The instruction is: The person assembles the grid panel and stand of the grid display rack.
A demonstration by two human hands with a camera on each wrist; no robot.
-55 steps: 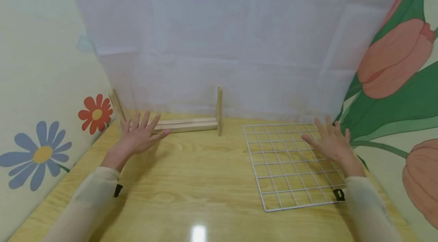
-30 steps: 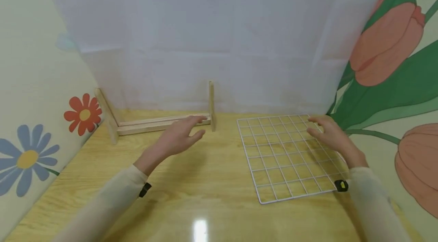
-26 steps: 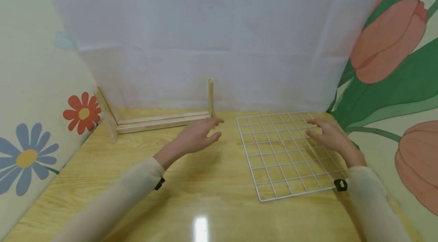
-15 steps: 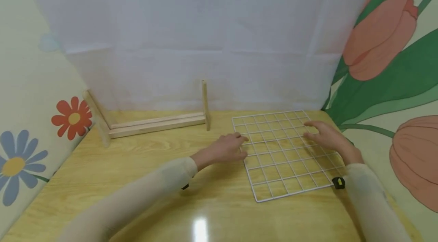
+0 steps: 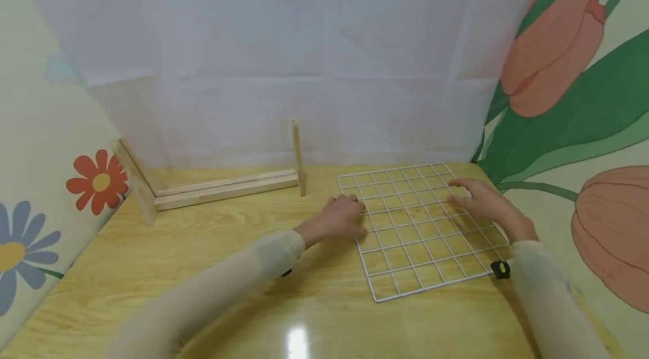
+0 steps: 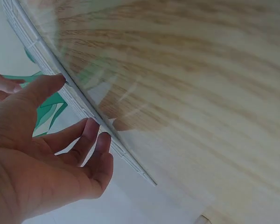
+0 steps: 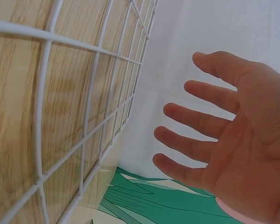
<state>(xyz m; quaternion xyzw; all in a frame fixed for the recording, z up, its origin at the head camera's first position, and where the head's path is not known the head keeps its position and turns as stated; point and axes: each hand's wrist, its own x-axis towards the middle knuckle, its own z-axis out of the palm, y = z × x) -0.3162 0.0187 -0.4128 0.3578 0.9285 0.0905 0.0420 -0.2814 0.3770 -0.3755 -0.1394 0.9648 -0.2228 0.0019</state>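
White wire grid: it is lying flat on the tabletop (image 5: 355, 331), the grid (image 5: 422, 229) sitting in front of the person, toward the right.
Left hand: the hand (image 5: 337, 218) is reaching across to the grid's left rim; its fingers (image 6: 101, 165) are bending at the wire, the thumb standing apart from them, and I cannot tell whether they are gripping.
Right hand: the hand (image 5: 481, 201) is hovering by the right rim, its fingers (image 7: 196, 120) spreading wide and holding nothing.
Uneven lift: if only the left side is taking weight, I'd expect the grid to be tipping and its far rim scraping.
Snagging: the black wrist piece (image 5: 500, 270) is overlapping the near right corner from where I'm standing, so a wire could be catching it.
Wooden stand: the stand (image 5: 225, 190) is waiting at the back left; a leftward swing could be knocking its right upright.
Painted wall: the wall (image 5: 545, 54) is closing in on the right, perhaps cramping that elbow.
White sheet: the sheet (image 5: 228, 66) is hanging behind everything.
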